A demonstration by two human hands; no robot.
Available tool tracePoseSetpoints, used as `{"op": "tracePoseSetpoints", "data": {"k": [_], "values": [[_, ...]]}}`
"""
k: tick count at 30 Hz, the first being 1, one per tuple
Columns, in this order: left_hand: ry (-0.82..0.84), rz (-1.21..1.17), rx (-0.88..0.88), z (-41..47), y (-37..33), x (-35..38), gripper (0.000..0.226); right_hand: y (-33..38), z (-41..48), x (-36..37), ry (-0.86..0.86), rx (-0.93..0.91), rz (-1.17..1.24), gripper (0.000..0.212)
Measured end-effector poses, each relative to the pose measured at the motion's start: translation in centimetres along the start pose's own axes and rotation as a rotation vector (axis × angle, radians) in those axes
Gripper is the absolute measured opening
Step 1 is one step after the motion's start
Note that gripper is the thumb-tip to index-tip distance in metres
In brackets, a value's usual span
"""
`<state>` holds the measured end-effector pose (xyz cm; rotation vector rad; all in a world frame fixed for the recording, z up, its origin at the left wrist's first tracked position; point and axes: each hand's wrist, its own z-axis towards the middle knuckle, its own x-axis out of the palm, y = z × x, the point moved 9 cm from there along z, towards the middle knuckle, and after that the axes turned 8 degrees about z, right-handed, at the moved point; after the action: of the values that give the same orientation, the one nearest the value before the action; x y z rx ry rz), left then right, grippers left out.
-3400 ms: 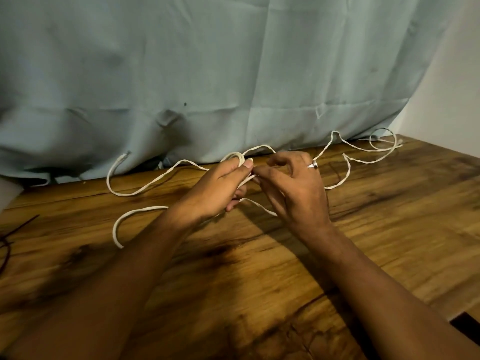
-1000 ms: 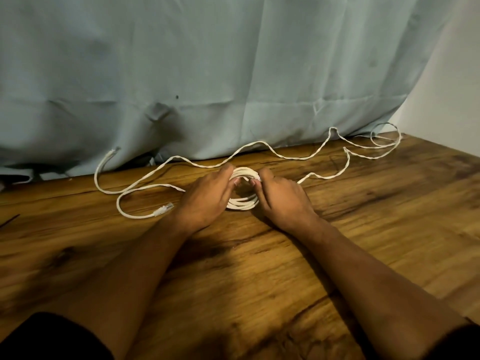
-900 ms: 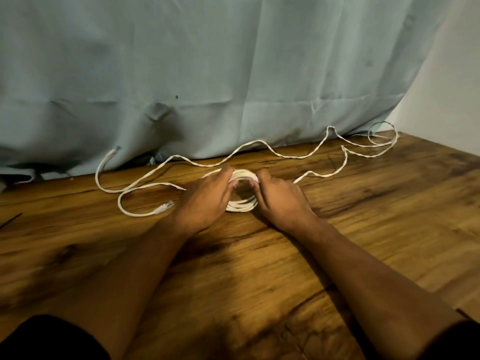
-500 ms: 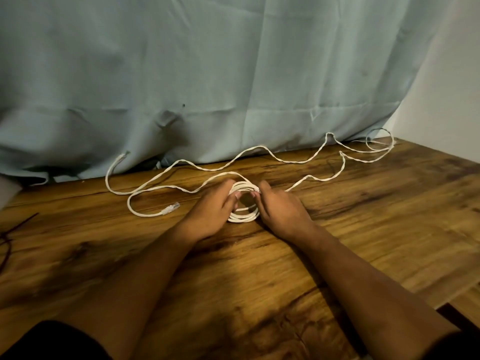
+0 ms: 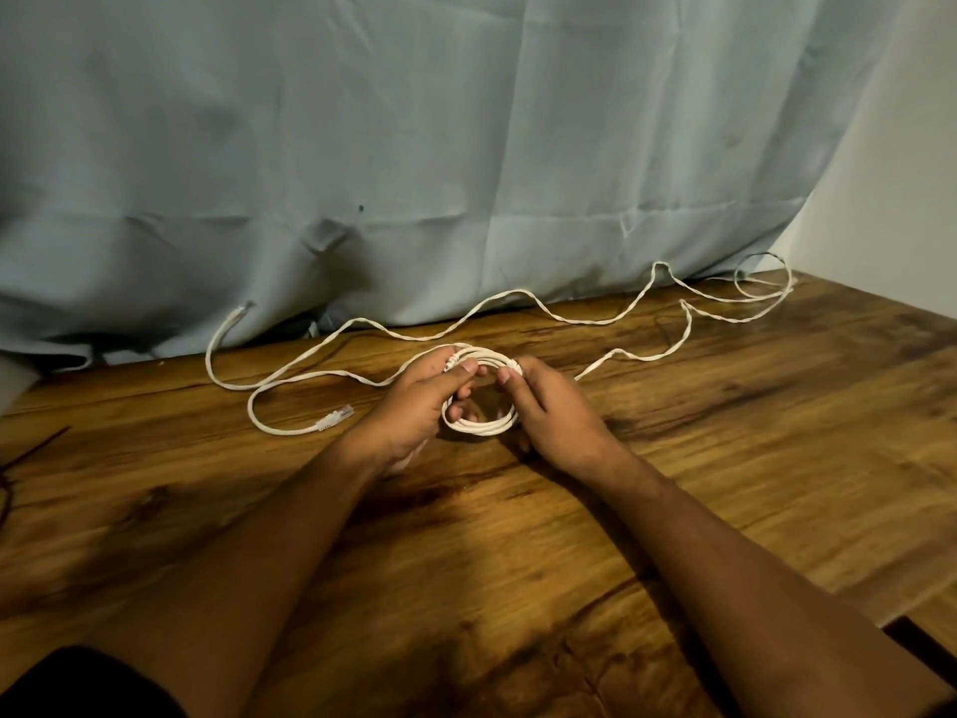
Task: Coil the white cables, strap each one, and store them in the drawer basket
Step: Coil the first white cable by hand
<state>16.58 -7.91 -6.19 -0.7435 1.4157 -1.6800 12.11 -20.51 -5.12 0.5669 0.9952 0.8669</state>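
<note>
Left hand (image 5: pixel 414 401) and right hand (image 5: pixel 549 406) fingers pinching cable coil (image 5: pixel 484 427) on table (image 5: pixel 725 458)

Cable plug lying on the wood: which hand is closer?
Left. The left hand grips the coil just right of the plug; the right hand holds the coil's far side.

Wooden table (image 5: pixel 725 458): brown top, dark grain streaks and knots, right front corner in view. Pale blue-green cloth (image 5: pixel 414 147) hangs behind, creased, hem meeting table's far edge. White wall (image 5: pixel 906 173) at right.
</note>
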Motion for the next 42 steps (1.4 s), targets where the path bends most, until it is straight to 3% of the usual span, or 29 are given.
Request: {"op": "tracePoseSetpoints", "data": {"k": [4, 7, 9, 13, 16, 18, 20, 24, 29, 38, 42], "values": [[0.05, -0.083, -0.031, 0.3, 0.3, 0.3, 0.019, -0.2, -0.1, 0.3, 0.012, 0.044, 0.141, 0.028], [0.066, -0.036, -0.036, 0.4, 0.3, 0.3, 0.021, -0.1, -0.1, 0.2, -0.023, 0.042, 0.103, 0.028], [0.005, 0.225, 0.056, 0.2, -0.6, -0.3, 0.02, 0.0, -0.1, 0.1, -0.058, 0.028, 0.047, 0.03], [-0.143, 0.995, 0.378, -1.1, -3.2, -0.2, 0.03, 0.1, 0.0, -0.3, -0.108, -0.02, -0.011, 0.032], [-0.219, 1.383, 0.381, -1.2, -3.7, 0.0, 0.036, -0.1, 0.0, -0.4, -0.133, -0.039, -0.078, 0.032], [-0.256, 1.508, 0.359, -1.1, -3.7, 0.1, 0.035, -0.2, 0.0, -0.4, -0.145, -0.044, -0.098, 0.032], [-0.242, 1.504, 0.333, -0.9, -3.3, -0.1, 0.032, 0.1, -0.1, -0.4, -0.147, -0.061, -0.132, 0.031], [-0.097, 1.258, 0.273, -0.3, -1.1, -1.1, 0.027, 0.9, -0.3, -0.1, -0.053, -0.095, -0.329, 0.028], [-0.088, 1.165, 0.359, -0.5, -1.4, -1.3, 0.017, 2.1, -0.4, 0.2, 0.032, -0.132, -0.674, 0.037], [-0.075, 1.182, 0.35, -0.1, -0.8, -1.1, 0.021, 1.8, -0.4, 0.1, 0.033, -0.104, -0.719, 0.034], [-0.044, 0.859, 0.241, -0.5, -0.4, -0.9, 0.02, 0.9, -0.4, 0.5, 0.036, -0.053, -0.683, 0.032]]}}
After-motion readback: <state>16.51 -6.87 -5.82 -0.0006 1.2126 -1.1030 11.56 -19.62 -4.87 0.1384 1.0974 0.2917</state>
